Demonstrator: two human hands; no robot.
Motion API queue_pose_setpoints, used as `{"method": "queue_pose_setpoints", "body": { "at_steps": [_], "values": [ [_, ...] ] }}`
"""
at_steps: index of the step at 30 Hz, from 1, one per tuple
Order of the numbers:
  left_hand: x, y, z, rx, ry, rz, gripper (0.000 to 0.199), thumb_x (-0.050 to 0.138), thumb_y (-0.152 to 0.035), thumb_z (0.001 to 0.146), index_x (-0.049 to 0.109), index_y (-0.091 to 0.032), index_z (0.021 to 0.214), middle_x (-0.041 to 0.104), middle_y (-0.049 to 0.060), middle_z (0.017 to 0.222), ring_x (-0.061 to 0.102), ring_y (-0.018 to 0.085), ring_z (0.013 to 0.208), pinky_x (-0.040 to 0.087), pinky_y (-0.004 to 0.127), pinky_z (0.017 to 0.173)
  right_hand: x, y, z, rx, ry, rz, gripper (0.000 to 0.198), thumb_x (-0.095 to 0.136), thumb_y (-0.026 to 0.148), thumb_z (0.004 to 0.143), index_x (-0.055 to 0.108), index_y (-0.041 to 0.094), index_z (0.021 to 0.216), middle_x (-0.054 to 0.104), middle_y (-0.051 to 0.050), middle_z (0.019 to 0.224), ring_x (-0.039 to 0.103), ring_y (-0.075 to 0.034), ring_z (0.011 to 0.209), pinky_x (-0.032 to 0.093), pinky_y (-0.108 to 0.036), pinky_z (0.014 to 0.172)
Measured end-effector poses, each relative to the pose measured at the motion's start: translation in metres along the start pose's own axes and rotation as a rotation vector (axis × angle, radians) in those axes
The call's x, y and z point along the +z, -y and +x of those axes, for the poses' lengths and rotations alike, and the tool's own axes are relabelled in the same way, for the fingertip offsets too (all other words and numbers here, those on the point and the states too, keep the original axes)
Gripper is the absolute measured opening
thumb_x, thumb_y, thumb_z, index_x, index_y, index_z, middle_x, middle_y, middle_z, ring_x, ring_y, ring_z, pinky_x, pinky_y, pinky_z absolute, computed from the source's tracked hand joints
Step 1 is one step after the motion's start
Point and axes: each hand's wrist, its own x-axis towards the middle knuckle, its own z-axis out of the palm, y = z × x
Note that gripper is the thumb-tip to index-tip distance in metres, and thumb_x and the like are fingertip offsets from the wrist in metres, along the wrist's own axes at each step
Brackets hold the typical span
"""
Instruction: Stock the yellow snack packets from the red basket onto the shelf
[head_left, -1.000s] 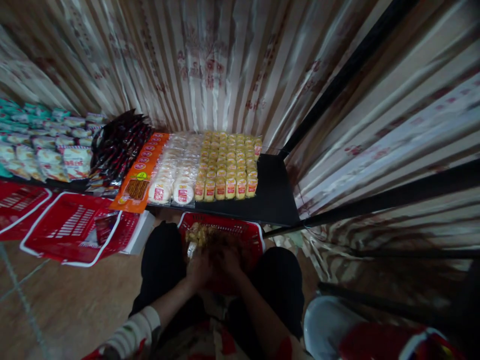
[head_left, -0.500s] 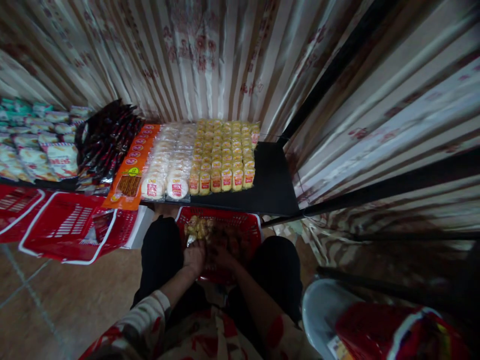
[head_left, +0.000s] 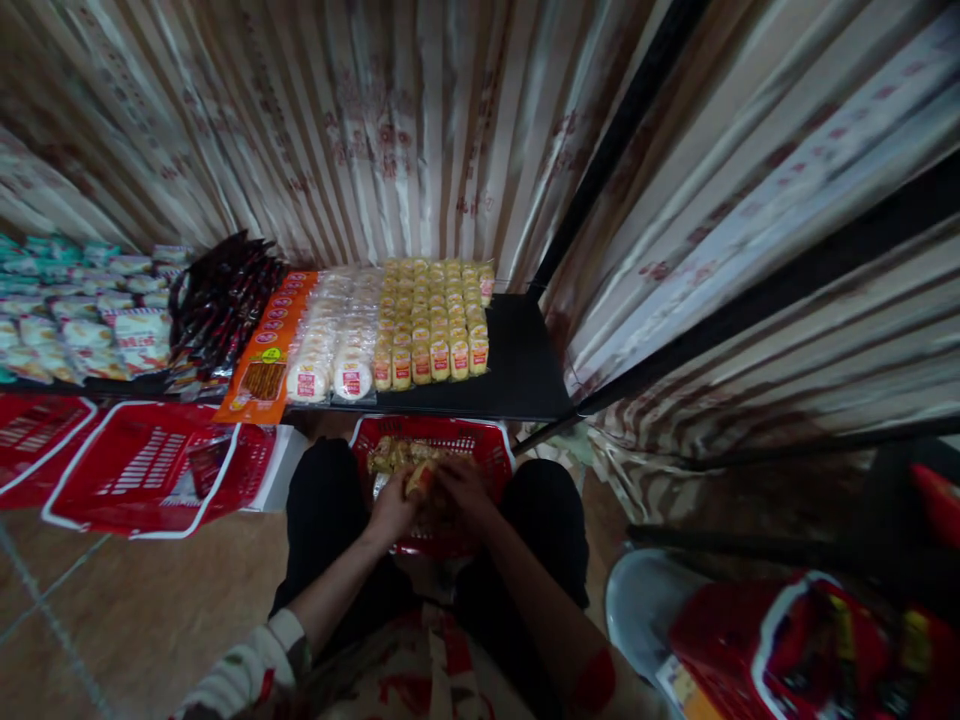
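Observation:
My left hand (head_left: 393,506) is closed round a small yellow wrapped snack cake (head_left: 418,481) with a reddish label, raised over a red plastic basket (head_left: 491,436) between my knees. Just to the right, my right hand (head_left: 466,492) has its fingers curled beside that cake; what they hold, if anything, is too dark to make out. More wrapped pieces (head_left: 390,452) lie in the basket, partly covered by my hands. On the black shelf ahead stand tight rows of similar yellow wrapped cakes (head_left: 439,330).
Along the black shelf (head_left: 517,360) also sit white round packets (head_left: 330,350), an orange bag (head_left: 262,365), dark packets (head_left: 225,310) and white-and-teal packets (head_left: 97,310). Another red basket (head_left: 142,460) is below left. A grey stool (head_left: 645,605) and a filled red basket (head_left: 720,640) stand right.
Both hands have come up from the basket's contents, and a yellow snack cake now shows in my left hand. The camera view has shifted slightly.

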Motion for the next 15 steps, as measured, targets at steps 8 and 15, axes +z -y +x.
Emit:
{"method": "queue_pose_setpoints", "body": {
  "at_steps": [8,15],
  "values": [
    [-0.025,-0.026,0.008,-0.015,0.161,-0.348,0.043,0.044,-0.013,0.074,0.060,-0.014,0.114,0.068,0.005,0.098,0.062,0.015,0.078,0.049,0.024,0.068,-0.029,0.054,-0.019,-0.154,0.057,-0.197,0.052,0.062,0.030,0.072,0.054,0.021,0.123,0.060,-0.009,0.121,0.060,-0.021,0.103,0.049,-0.037,0.088],
    [-0.058,-0.062,0.023,0.212,0.392,-0.044,0.034,0.053,-0.019,0.066,0.069,-0.017,0.095,0.069,0.000,0.084,0.060,0.017,0.080,0.045,0.023,0.071,-0.035,0.114,-0.050,-0.457,0.208,-0.730,0.045,0.063,0.021,0.076,0.059,0.024,0.120,0.063,-0.007,0.120,0.055,-0.023,0.112,0.039,-0.039,0.100]
  ]
}}
